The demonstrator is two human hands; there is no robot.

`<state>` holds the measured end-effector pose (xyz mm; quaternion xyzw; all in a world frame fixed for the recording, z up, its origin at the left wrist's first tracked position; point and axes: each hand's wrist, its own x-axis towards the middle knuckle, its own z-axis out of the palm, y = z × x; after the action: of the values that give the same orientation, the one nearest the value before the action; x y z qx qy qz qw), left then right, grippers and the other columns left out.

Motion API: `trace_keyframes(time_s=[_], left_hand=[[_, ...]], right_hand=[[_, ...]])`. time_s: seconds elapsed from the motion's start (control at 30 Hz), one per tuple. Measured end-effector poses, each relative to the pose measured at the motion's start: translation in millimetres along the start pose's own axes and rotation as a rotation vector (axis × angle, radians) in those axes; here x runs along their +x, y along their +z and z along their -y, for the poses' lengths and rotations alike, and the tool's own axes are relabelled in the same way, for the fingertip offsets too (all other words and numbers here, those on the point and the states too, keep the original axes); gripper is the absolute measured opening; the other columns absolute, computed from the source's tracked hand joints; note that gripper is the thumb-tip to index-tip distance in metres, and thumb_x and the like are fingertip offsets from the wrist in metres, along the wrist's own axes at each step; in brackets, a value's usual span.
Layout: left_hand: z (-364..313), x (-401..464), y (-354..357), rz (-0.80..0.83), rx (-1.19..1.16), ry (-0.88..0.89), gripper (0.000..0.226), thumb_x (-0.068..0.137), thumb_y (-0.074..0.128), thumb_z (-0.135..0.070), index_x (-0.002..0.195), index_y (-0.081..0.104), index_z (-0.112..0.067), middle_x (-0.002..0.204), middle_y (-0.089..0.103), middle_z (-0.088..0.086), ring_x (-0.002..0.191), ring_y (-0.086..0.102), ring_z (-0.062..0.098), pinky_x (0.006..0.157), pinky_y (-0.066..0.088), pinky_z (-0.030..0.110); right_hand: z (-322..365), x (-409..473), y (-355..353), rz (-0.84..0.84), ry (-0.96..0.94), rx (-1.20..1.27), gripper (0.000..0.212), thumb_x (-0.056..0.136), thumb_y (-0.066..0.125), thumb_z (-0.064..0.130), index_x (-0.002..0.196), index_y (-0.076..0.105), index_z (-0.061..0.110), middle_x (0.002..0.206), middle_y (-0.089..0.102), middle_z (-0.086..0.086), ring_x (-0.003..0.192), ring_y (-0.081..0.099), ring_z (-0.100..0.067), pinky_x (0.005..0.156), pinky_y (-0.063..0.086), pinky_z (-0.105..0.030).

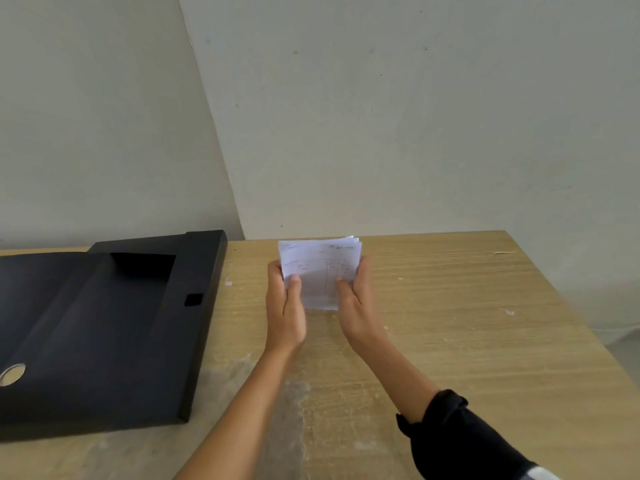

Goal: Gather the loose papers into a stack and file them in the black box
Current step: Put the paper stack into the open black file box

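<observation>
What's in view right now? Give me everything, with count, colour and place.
paper stack: one stack, several sheets, white with faint writing, held upright between both hands over the table's middle
black box: one, black, open, at the table's left, with a round silver fitting near its left edge
table: one, light wood, scuffed with pale marks
walls: two, off-white, meeting in a corner behind the table
left hand: one, gripping the stack's left edge, forearm bare
right hand: one, gripping the stack's right edge
sleeve: one, black, pushed up on the right forearm
</observation>
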<state>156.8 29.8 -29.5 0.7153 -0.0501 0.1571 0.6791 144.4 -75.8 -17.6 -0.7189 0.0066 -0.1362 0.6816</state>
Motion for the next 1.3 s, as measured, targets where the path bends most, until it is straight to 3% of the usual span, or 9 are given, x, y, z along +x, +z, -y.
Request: trace_keyframes(time_s=[0.13, 0.27, 0.43, 0.57, 0.7, 0.9, 1.1, 1.2, 1.3], left_hand=[[11, -3, 4, -0.038, 0.041, -0.056, 0.02, 0.093, 0.031, -0.021, 0.098, 0.043, -0.005, 0.081, 0.054, -0.004, 0.07, 0.05, 0.005, 0.068, 0.044, 0.028], [13, 1, 0, 0.005, 0.15, -0.055, 0.018, 0.097, 0.03, -0.012, 0.099, 0.045, -0.002, 0.081, 0.053, -0.004, 0.068, 0.049, -0.005, 0.065, 0.042, 0.014], [-9, -3, -15, 0.009, 0.202, -0.132, 0.013, 0.097, 0.029, -0.011, 0.102, 0.041, -0.01, 0.089, 0.052, -0.011, 0.08, 0.052, 0.004, 0.062, 0.045, 0.01], [-43, -11, -47, 0.006, 0.23, -0.184, 0.014, 0.095, 0.032, -0.013, 0.107, 0.036, -0.02, 0.1, 0.052, -0.012, 0.091, 0.053, 0.002, 0.068, 0.045, 0.021], [-75, -21, -94, -0.04, 0.21, -0.287, 0.024, 0.094, 0.036, -0.015, 0.108, 0.055, -0.013, 0.113, 0.062, 0.007, 0.102, 0.061, 0.023, 0.09, 0.051, 0.045], [-86, -29, -155, -0.055, 0.221, -0.304, 0.023, 0.096, 0.034, -0.026, 0.109, 0.053, -0.026, 0.107, 0.059, -0.007, 0.098, 0.057, 0.012, 0.074, 0.048, 0.027], [-74, -5, -224, -0.061, 0.25, -0.375, 0.028, 0.093, 0.045, -0.014, 0.083, 0.058, -0.037, 0.092, 0.06, -0.014, 0.086, 0.057, 0.005, 0.06, 0.043, 0.02], [-66, 19, -262, -0.027, 0.253, -0.441, 0.026, 0.09, 0.053, -0.011, 0.082, 0.063, -0.033, 0.092, 0.063, -0.011, 0.086, 0.057, 0.005, 0.06, 0.044, 0.02], [-51, 42, -290, -0.02, 0.147, -0.559, 0.023, 0.086, 0.058, -0.004, 0.102, 0.066, -0.017, 0.098, 0.068, 0.001, 0.09, 0.063, 0.014, 0.075, 0.052, 0.03]], right_hand=[[-13, 1, 2, -0.004, 0.024, -0.07, 0.02, 0.088, 0.033, -0.003, 0.092, 0.04, 0.015, 0.085, 0.046, 0.004, 0.075, 0.044, -0.008, 0.068, 0.041, -0.023], [-15, 7, 1, -0.022, 0.068, -0.122, 0.015, 0.091, 0.037, 0.001, 0.088, 0.039, 0.015, 0.079, 0.044, 0.008, 0.07, 0.043, -0.005, 0.059, 0.041, -0.01], [0, 3, 5, -0.017, 0.103, -0.099, 0.009, 0.089, 0.044, 0.006, 0.086, 0.046, 0.014, 0.076, 0.05, 0.007, 0.066, 0.046, -0.007, 0.057, 0.042, -0.02], [29, -9, 16, 0.048, 0.202, -0.028, 0.014, 0.085, 0.046, 0.006, 0.081, 0.053, 0.018, 0.084, 0.061, -0.001, 0.071, 0.055, -0.015, 0.059, 0.046, -0.028], [57, -28, 42, 0.124, 0.324, 0.15, 0.018, 0.085, 0.045, 0.005, 0.082, 0.054, 0.02, 0.088, 0.064, -0.001, 0.077, 0.061, -0.019, 0.061, 0.049, -0.029], [80, -57, 107, 0.187, 0.255, 0.06, 0.021, 0.089, 0.036, 0.004, 0.095, 0.047, 0.021, 0.1, 0.059, 0.0, 0.089, 0.057, -0.016, 0.059, 0.046, -0.023], [73, -56, 173, 0.183, 0.287, -0.015, 0.017, 0.091, 0.043, 0.007, 0.098, 0.046, 0.021, 0.1, 0.059, 0.0, 0.089, 0.058, -0.016, 0.058, 0.047, -0.022], [60, -48, 202, 0.19, 0.304, -0.102, 0.014, 0.09, 0.05, 0.012, 0.09, 0.046, 0.026, 0.094, 0.059, 0.004, 0.084, 0.06, -0.012, 0.064, 0.053, -0.025], [47, -42, 220, 0.157, 0.197, -0.304, 0.02, 0.088, 0.058, 0.016, 0.106, 0.049, 0.017, 0.097, 0.06, 0.002, 0.081, 0.059, -0.009, 0.062, 0.049, -0.018]])
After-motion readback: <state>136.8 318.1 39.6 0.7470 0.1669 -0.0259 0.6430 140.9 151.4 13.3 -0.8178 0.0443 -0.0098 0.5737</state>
